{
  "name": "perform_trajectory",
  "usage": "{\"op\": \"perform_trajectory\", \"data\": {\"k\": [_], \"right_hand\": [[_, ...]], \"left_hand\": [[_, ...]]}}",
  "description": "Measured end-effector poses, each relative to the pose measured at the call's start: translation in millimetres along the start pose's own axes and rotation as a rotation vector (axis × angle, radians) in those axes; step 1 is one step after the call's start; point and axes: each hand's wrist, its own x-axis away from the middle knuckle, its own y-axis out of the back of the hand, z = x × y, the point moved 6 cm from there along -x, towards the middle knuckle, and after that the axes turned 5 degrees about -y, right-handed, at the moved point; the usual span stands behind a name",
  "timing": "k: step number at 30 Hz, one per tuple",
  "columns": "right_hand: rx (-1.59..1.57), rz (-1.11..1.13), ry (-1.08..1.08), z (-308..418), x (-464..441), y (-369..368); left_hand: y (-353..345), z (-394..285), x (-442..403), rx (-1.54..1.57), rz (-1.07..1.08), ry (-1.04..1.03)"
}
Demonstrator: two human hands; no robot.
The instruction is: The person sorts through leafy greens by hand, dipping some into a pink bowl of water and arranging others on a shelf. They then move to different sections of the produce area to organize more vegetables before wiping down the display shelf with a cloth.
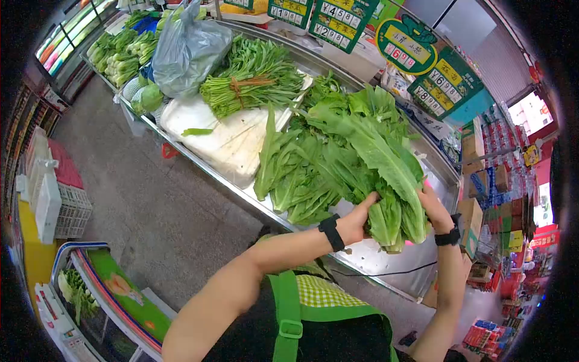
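Observation:
My left hand and my right hand are closed on either side of a bunch of long-leaf lettuce. Its pale cut stems point toward me, and its broad leaves stretch away over the other greens. My fingertips are partly hidden behind the leaves. Left of the bunch, more loose leafy greens lie heaped on the metal display counter. Both wrists wear black bands.
Left of the heap lie a white pad, tied green stalks and a grey plastic bag. Price signs hang along the back. A black cord runs near the counter's front. Crates stand across the aisle.

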Motion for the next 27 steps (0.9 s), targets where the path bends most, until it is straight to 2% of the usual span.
{"op": "perform_trajectory", "data": {"k": [1,3,4,5,8,9,11,13,14,16,17,20,23,25,27], "right_hand": [[0.002,0.004,-0.005,-7,-3,0],[-0.128,0.175,-0.121,-43,-27,-3],[-0.049,0.166,-0.131,-70,-44,5],[-0.036,0.093,-0.139,-68,-44,6],[-0.12,0.117,-0.094,-30,-25,0],[-0.037,0.096,-0.044,-14,-17,3],[0.042,0.084,0.01,-8,-17,3],[0.07,0.065,-0.007,-23,-24,9],[0.178,0.039,-0.124,-35,-30,18],[0.075,0.086,-0.132,-49,-34,19],[-0.03,0.131,-0.14,-50,-36,18],[-0.008,0.119,-0.062,-17,-11,18],[-0.046,0.109,-0.003,-23,-9,18],[-0.012,0.168,-0.142,-51,-27,25],[-0.089,0.166,-0.063,-51,-26,30]], "left_hand": [[3,0,-2,0.006,-0.003,-0.001],[13,9,-8,0.213,-0.139,0.239],[9,9,-7,0.229,-0.121,0.274],[7,6,-7,0.221,-0.117,0.264],[1,6,-2,0.22,-0.105,0.184],[-4,7,1,0.22,-0.108,0.176],[-12,0,7,0.078,-0.104,-0.003],[0,5,-3,0.102,-0.122,0.005],[10,11,-16,0.165,-0.08,0.103],[-5,15,-18,0.237,0.037,0.219],[-9,15,-17,0.233,0.043,0.211],[-11,20,-10,0.168,-0.037,0.164],[-2,28,-19,0.11,-0.072,0.076],[12,35,-34,0.136,-0.039,0.153],[8,37,-32,0.174,-0.112,0.225]]}}
